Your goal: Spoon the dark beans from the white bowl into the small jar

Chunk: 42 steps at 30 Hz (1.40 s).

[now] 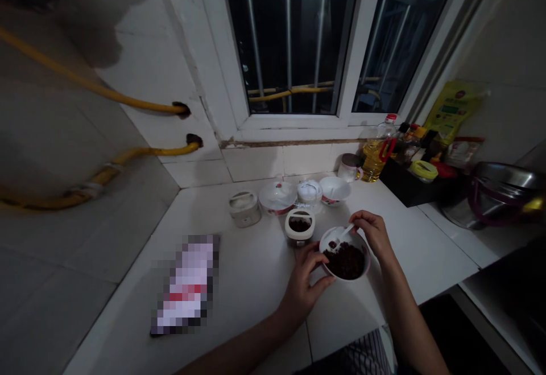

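Note:
A white bowl (367,270) holds a dark reddish-brown chunky food (346,262). My left hand (307,278) grips the bowl's left rim, thumb at the near side and fingers at the far side. In my right hand (372,230) is the handle of a white spoon (342,234), pinched above the bowl's far right rim. The spoon's head rests inside the bowl, by the food. Just beyond my left hand stands a small clear container with a cream lid (300,214), with dark contents showing through the top.
Behind stand another lidded container (244,209), a white bowl (277,196), a white round item (309,192) and a second bowl (335,190). An oil bottle (375,156), a black condiment box (403,181) and a metal pot (490,196) line the right. A blurred-out object (187,284) lies left.

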Available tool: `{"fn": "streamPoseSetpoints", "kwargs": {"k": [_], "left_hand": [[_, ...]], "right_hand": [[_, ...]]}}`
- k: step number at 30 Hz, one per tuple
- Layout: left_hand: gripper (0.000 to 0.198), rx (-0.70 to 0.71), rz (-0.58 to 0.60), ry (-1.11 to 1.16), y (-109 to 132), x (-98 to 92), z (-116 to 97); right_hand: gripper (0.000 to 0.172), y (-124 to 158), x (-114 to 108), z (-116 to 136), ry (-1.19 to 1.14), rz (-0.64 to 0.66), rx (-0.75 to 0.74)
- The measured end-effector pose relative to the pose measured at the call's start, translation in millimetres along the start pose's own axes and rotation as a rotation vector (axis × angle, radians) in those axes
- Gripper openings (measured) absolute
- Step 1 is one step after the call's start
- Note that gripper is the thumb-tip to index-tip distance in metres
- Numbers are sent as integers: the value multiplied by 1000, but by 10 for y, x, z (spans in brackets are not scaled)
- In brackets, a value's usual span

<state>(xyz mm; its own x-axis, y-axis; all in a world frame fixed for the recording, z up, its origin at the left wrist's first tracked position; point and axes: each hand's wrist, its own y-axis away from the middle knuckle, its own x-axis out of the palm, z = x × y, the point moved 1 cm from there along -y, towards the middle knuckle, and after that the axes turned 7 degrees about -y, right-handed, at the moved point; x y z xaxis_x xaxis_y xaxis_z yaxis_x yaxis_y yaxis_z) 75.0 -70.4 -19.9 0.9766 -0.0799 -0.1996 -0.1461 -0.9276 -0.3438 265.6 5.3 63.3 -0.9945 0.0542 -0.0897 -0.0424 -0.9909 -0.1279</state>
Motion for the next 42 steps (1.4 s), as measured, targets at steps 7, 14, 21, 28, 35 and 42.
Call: {"fn": "streamPoseSetpoints", "kwargs": {"k": [7, 14, 21, 28, 35, 42], "left_hand": [[22, 6, 5, 32, -1, 9, 2], [21, 12, -14, -15, -10, -5, -16], [20, 3, -6, 6, -11, 4, -17], [20, 13, -9, 17, -6, 2, -22], [20, 8, 3, 24, -6, 1, -28], [20, 11, 0, 57, -9, 3, -19]], "right_hand": [[14, 7, 10, -14, 38, -22, -1], [13, 1, 9, -21, 57, -43, -1], [15, 18, 18, -34, 184, -44, -40], [13, 6, 15, -16, 65, -17, -10], [16, 55, 32, 36, 320, 32, -260], [16, 46, 21, 6, 313, 20, -238]]}}
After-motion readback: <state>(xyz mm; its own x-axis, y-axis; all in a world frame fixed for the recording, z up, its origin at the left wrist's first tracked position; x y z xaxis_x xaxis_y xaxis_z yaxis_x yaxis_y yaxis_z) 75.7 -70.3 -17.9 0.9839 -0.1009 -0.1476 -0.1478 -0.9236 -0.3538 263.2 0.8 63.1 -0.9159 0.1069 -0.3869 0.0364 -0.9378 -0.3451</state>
